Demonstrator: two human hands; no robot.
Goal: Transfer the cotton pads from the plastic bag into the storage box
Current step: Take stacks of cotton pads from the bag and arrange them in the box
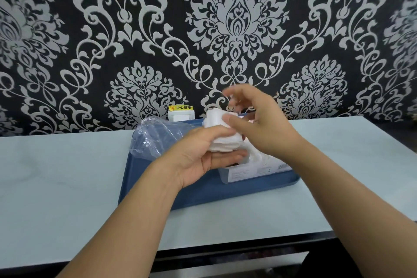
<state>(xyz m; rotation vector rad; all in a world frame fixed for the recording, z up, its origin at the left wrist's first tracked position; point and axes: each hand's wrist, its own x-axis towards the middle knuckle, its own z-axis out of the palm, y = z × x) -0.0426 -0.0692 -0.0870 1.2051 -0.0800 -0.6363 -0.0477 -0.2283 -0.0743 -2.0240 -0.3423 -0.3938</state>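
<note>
The left hand (pixel 198 153) grips the pads (pixel 222 133); the box (pixel 252 170) lies just below, the right hand (pixel 259 124) pinching the pads' top.

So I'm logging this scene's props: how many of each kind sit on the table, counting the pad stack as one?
Blue tray: 1
Plastic bag: 1
Storage box: 1
Stack of cotton pads: 1
Total: 4

Pale blue tabletop (pixel 67 176) against black wallpaper (pixel 158 29) with silver damask, small white socket (pixel 180 116) behind.
</note>
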